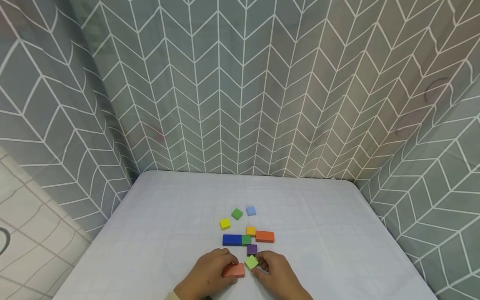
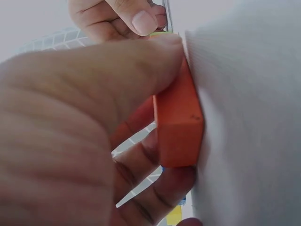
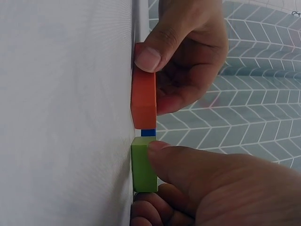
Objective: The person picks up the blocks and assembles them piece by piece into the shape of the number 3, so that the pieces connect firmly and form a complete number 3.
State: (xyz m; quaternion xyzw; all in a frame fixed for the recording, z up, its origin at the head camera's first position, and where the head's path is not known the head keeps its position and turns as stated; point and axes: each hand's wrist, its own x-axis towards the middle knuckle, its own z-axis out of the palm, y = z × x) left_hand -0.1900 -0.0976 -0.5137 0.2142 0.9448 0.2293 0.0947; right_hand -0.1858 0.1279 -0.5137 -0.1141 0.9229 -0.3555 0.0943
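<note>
My left hand (image 1: 212,273) grips an orange-red rectangular block (image 1: 234,270) between thumb and fingers, low on the table. In the left wrist view the thumb lies along one side of that block (image 2: 178,113) and fingers curl round the other. My right hand (image 1: 276,273) pinches a light green square block (image 1: 251,262), turned at an angle, just right of the orange-red one. A small gap parts the light green block (image 3: 144,165) from the orange-red block (image 3: 144,96) in the right wrist view. Directly beyond them lies a purple square block (image 1: 252,250).
Farther back, a dark blue rectangular block (image 1: 232,240) touches a green square block (image 1: 246,240). A yellow-orange block (image 1: 251,231) meets an orange rectangular block (image 1: 265,236). Loose yellow (image 1: 225,224), green (image 1: 237,214) and light blue (image 1: 251,211) blocks lie beyond. Patterned curtains (image 1: 240,91) surround the white table (image 1: 168,216).
</note>
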